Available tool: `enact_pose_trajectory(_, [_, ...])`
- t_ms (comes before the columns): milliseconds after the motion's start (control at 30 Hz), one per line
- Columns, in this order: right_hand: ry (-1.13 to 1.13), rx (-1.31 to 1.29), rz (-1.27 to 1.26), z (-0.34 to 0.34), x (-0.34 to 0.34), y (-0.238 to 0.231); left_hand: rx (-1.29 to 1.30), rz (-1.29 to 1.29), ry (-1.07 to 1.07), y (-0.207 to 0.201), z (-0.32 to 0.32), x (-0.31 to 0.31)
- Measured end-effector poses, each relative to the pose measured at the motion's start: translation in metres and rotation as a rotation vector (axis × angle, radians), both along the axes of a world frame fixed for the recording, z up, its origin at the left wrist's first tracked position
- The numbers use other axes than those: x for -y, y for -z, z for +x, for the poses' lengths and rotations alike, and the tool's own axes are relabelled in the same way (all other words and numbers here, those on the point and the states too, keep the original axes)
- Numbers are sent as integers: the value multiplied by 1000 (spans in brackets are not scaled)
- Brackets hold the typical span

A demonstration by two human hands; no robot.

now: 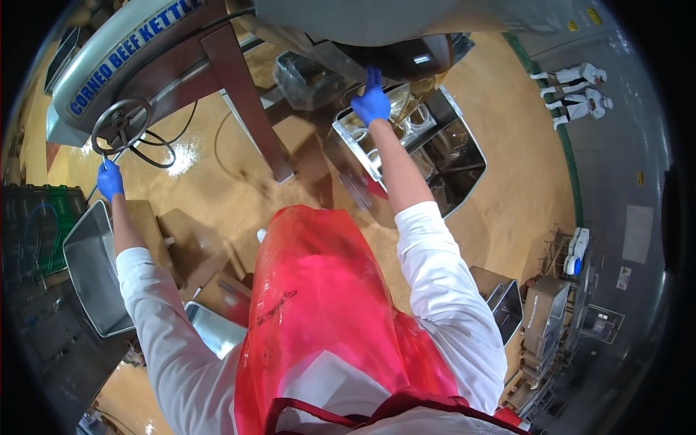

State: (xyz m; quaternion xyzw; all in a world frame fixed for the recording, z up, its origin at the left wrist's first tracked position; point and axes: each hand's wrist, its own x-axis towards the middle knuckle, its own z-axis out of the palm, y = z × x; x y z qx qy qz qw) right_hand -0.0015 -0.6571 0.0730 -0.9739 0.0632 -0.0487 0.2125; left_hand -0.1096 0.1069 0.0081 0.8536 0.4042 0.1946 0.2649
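Overhead, the left hand (110,180) in a blue glove, at about nine o'clock, is closed around the lower rim of the tilt handwheel (121,126) on the big steel kettle (94,61). The right hand (372,98), at twelve o'clock, rests with fingers spread on the kettle's pouring lip (395,65); whether it clasps anything I cannot tell. Below the lip sits a steel tote bin (464,163), with liquid seemingly running into it. Judged from this, good practice is turning the wheel in small steps, watching the stream stay inside the bin, and keeping the red apron (326,304) and feet planted on the wet floor (217,181).
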Motion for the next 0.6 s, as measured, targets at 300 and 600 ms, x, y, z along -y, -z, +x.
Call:
enact_pose_trajectory(300, [-17, 2, -12, 4, 1, 8, -355, 144, -22, -9, 9, -5])
enact_pose_trajectory(600, [-27, -9, -2, -1, 1, 1, -324, 133, -74, -14, 6, 20])
